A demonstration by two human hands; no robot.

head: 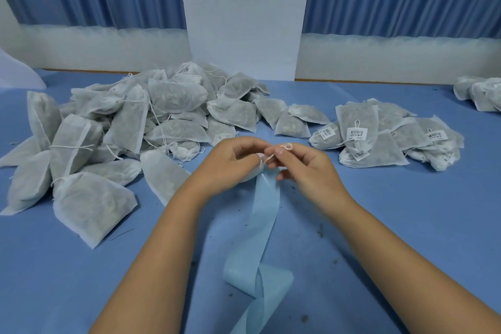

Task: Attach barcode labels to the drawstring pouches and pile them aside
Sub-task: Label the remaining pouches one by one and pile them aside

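The step in hand looks like the labelling itself, done in the air above the blue bench (406,225) rather than on it. The left hand (230,163) has its fingers curled, and its grip is closed on the lower end of a white drawstring (288,147). The right hand (301,168) pinches the same cord just below its small loop, between thumb and forefinger, with the other fingers loosely bent. A pale blue liner strip (261,225) runs out from under the hands and trails toward the viewer, folding over itself on the bench. Whether a pouch sits beneath the left palm cannot be told; only a pale edge shows there. The unlabelled heap (151,116) lies well to the left. The labelled pile (379,141) lies to the right, its barcode label (357,134) tags facing up. The next move probably calls for a fresh label off the liner, closed round the cord without twisting it, before the pouch joins the right-hand pile.
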